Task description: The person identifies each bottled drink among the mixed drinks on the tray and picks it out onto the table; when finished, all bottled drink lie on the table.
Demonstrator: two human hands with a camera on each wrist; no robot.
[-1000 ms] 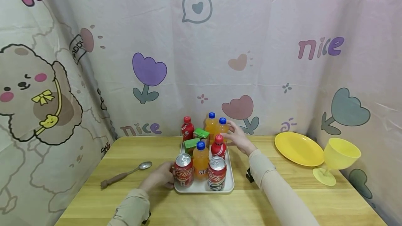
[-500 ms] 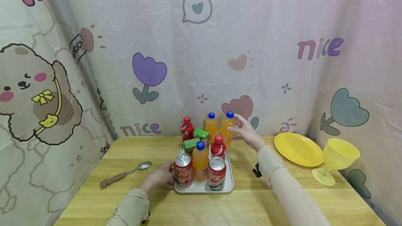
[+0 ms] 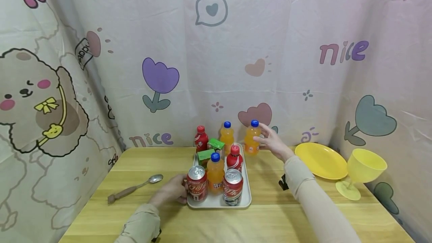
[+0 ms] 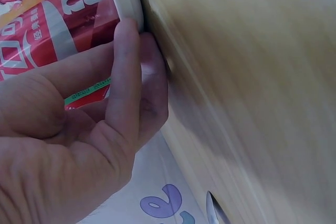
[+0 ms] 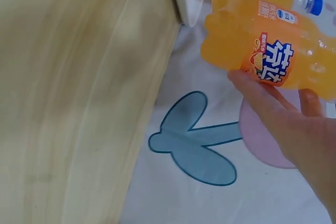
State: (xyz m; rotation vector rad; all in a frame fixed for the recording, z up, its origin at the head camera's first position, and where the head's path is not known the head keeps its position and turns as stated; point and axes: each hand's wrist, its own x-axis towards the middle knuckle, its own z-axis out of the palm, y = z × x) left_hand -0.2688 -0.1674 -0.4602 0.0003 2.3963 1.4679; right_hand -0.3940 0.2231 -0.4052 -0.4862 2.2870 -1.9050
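While left hand (image 3: 173, 189) grips tray (image 3: 247, 192) near its front-left corner, right hand (image 3: 274, 143) holds orange bottle (image 3: 251, 141) off the tray's far-right corner, best carried upright

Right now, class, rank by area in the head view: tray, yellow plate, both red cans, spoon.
1. Tray, by its whole outline
2. Yellow plate
3. Left red can and right red can: too alike to rank
4. Spoon
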